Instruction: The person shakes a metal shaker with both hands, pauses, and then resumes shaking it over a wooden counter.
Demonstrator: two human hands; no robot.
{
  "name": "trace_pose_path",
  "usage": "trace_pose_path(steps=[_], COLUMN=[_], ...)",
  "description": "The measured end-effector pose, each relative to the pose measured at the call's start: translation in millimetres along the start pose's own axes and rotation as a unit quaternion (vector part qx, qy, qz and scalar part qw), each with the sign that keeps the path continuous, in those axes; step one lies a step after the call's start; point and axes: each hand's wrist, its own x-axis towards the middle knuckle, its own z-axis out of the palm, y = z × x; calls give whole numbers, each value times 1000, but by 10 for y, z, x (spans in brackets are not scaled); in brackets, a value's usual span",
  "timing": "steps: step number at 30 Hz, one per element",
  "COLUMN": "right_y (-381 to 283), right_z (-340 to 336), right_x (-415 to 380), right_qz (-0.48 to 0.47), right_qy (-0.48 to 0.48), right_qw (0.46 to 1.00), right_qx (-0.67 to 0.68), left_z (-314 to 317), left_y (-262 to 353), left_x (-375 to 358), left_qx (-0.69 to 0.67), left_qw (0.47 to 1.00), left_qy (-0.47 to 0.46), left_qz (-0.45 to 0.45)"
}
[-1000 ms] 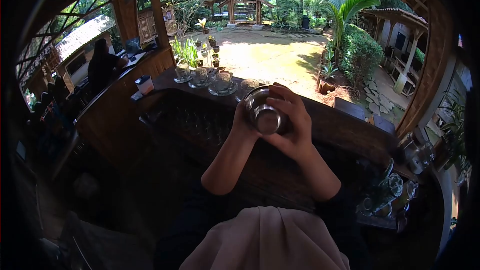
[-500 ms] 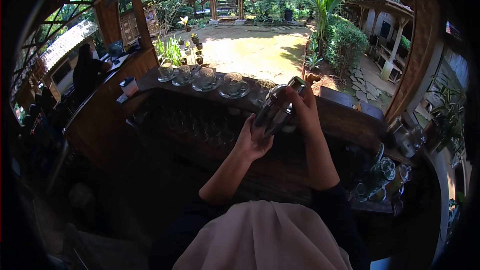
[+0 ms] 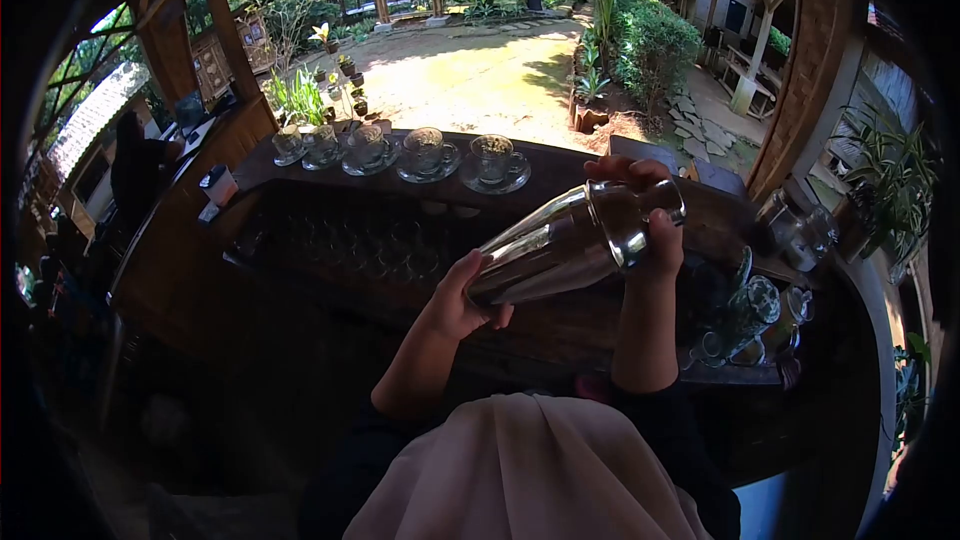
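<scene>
A shiny metal cocktail shaker (image 3: 550, 245) is held tilted above the counter, its base at lower left and its capped end at upper right. My left hand (image 3: 462, 302) is wrapped round the base from below. Around the cap and neck, my right hand (image 3: 650, 215) has its fingers over the top and the thumb on the near side. Behind the shaker, several glass cups on saucers stand in a row along the counter's far edge, the closest being a glass cup (image 3: 492, 158).
Upturned glasses (image 3: 370, 245) fill a dark recess in the wooden counter (image 3: 560, 155). Glass jugs (image 3: 755, 310) stand at the right, with a glass jar (image 3: 800, 230) behind. A small box (image 3: 218, 183) lies at left. A person (image 3: 138, 165) is at the far-left counter.
Both hands have brought the shaker lower and nearer, and it now lies closer to level, with its cap pointing right. The camera view has shifted to the right.
</scene>
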Motion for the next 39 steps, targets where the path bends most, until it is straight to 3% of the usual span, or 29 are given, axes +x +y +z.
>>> trace_pose_path(steps=[1,4,5,6,8,9,10,12,14,16,17,18,19,20,21,22,25,29,32,39], right_y=[-38,-149,-166,-189,-199,-171,-141,-75,-26,4,1,7,-58,-92,-169,-247,-347,-475,-564,-554], right_z=[-46,-67,-44,-18,17,33,59,161,233,236,248,260,225,265,267,270,432,429,407,289], right_x=[-25,54,37,-11,-137,-207,-254,-297,-331,-373,-385,-366,-312,-338,-314,-288,-386,-377,-343,-289], right_qz=[1,-151,-148,-135,-120,-72,-23,-11,9,4,-56,-115,-156,-184,-192,-200,-141,-116,-130,-130], right_qy=[-61,-309,-311,-283,-255,-144,-31,14,117,103,47,-11,-98,-120,-180,-238,-179,-177,-210,-238], right_qw=[998,937,937,948,958,986,999,1000,993,995,996,990,978,971,958,942,966,970,961,959], right_qx=[10,-56,-55,-56,-58,-44,-30,-18,3,0,-44,-85,-97,-94,-112,-128,-123,-119,-121,-86], left_z=[60,243,152,148,274,324,322,308,184,132,149,161,181,213,255,245,241,409,498,527], left_y=[8,-117,-181,-238,-314,-270,-263,-249,-254,-235,-229,-198,-159,-135,-102,-107,-127,-87,-11,-7], left_x=[25,102,84,88,128,121,134,140,87,98,96,89,60,24,1,-5,7,-10,-27,-27], left_qx=[-76,-180,-168,-170,25,104,102,299,302,375,313,312,241,164,100,99,118,123,130,224], left_qw=[996,974,982,982,988,973,973,864,849,799,834,831,895,944,973,972,977,979,983,963], left_qy=[19,94,4,4,79,41,41,47,38,36,26,29,42,56,36,41,62,73,23,76], left_qz=[-35,-97,-80,-78,131,202,205,403,432,469,453,460,374,282,205,211,168,146,129,127])
